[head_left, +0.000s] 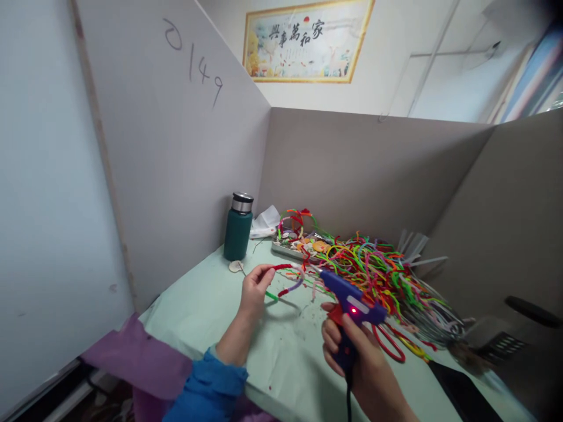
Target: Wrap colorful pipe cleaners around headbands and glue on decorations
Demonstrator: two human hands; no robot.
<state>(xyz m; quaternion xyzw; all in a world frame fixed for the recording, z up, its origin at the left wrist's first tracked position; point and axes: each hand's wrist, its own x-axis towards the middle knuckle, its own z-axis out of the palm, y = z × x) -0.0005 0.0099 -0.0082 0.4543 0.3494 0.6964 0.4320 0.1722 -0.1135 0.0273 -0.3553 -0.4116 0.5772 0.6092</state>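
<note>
Hands, both ours, are over the table (211,310). Our left hand (255,287) has its grip narrow, pinching a bent pipe cleaner (282,267) in red, white and purple, near the middle of the table. Our right hand (347,346) has its grip wrapped around a blue glue gun (352,298), its nozzle near the pipe cleaner. Loose fuzzy stems (373,264) spread toward the table's right edge; a metal tray (290,253) and a green bottle (238,231) stand toward the far edge.
</note>
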